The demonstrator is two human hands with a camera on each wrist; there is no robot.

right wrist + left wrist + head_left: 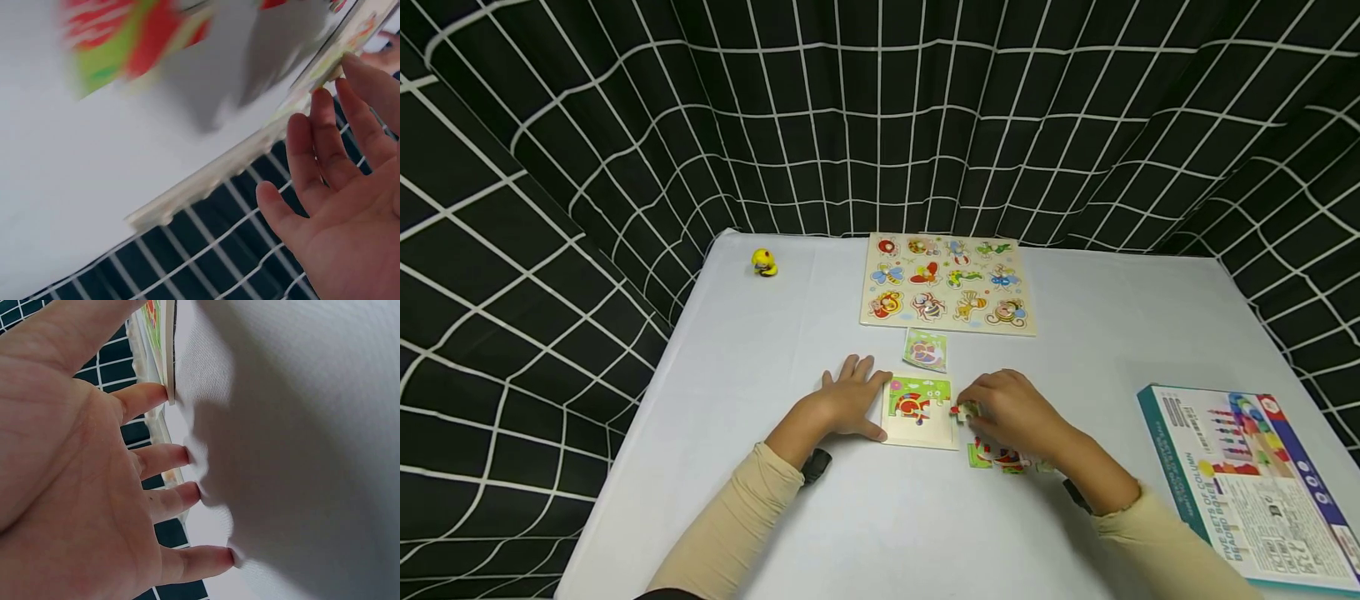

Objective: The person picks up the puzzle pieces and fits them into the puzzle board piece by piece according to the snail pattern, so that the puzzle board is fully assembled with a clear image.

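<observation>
My left hand (pixel 846 404) rests at the left side of a small wooden puzzle tray (pixel 904 436), its fingers spread. In the left wrist view, the index fingertip touches the tray's edge (pixel 169 356) and the other fingertips press on the white cloth. Several joined pieces with a red and green picture (pixel 912 406) fill the tray's upper part; its lower part shows bare wood. Just right of the tray, my right hand (pixel 1013 410) pinches a puzzle piece (pixel 967 411) between thumb and fingers. Loose puzzle pieces (pixel 981 455) lie below that hand, partly hidden by it.
A small picture card (pixel 925 350) lies beyond the tray. Behind it is a wooden insect puzzle board (pixel 951 327). A yellow toy (pixel 763 262) stands at the far left. To the right lies a flat box (pixel 1255 492). Black gridded curtains (pixel 880 125) surround the table.
</observation>
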